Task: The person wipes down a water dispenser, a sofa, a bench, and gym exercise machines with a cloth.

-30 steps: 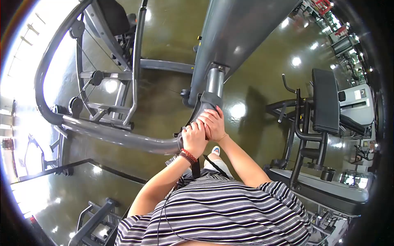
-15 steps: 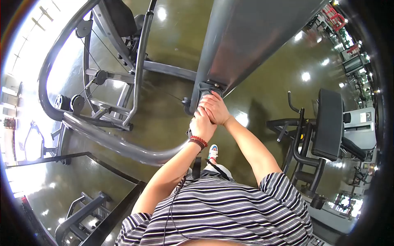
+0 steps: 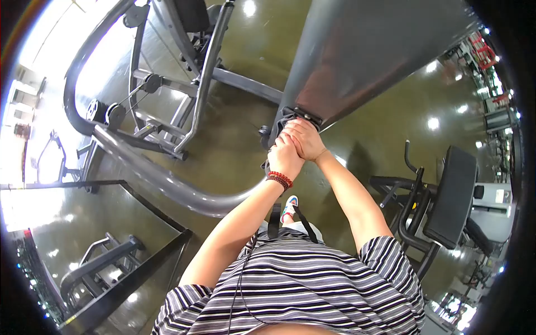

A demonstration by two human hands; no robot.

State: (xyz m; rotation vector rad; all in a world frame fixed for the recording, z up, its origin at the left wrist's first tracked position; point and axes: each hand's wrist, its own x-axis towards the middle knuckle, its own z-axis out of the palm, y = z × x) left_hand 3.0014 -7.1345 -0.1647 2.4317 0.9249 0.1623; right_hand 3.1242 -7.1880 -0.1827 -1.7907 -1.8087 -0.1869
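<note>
My left hand (image 3: 286,158), with red and dark bead bracelets (image 3: 280,179) at its wrist, is closed just below my right hand (image 3: 303,138). The two hands press together, fingers wrapped round a dark strap-like piece (image 3: 286,115). Most of that piece is hidden by my fingers; its folds show above and to the left of them. It lies against the lower end of a broad grey machine column (image 3: 357,56), beside a dark bracket with bolts. Whether the piece is fixed to the column I cannot tell.
A thick grey tube frame (image 3: 167,181) curves round on the left, near my left forearm. Behind it stands a machine with pulleys (image 3: 152,84). On the right is a padded bench (image 3: 455,195). A dark-framed mirror (image 3: 151,209) stands at lower left. My shoe (image 3: 290,206) is below.
The view has shifted, so the column and machines sit farther right or lower. Both hands stay clasped at the same spot by the column's lower end, with slightly more dark folds showing.
</note>
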